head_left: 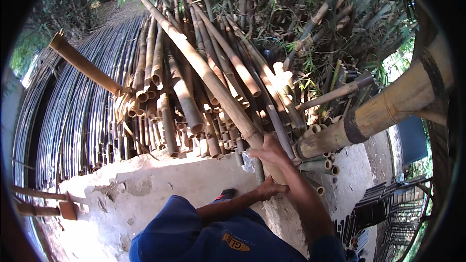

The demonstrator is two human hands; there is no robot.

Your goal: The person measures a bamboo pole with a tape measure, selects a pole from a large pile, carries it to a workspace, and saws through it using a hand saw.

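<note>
Right hand (268,151) grips the long bamboo pole (204,70), which slants toward 11 o'clock over the bamboo stack (160,111). Left hand (268,188) clasps the pole's lower end, above the concrete wall (160,179).

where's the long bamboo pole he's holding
In the head view, the pole runs diagonally from top left down to centre, atop the bamboo pile, gripped at its lower end by both hands.

Outdoor bamboo yard: stacked bamboo poles (194,92)
</note>
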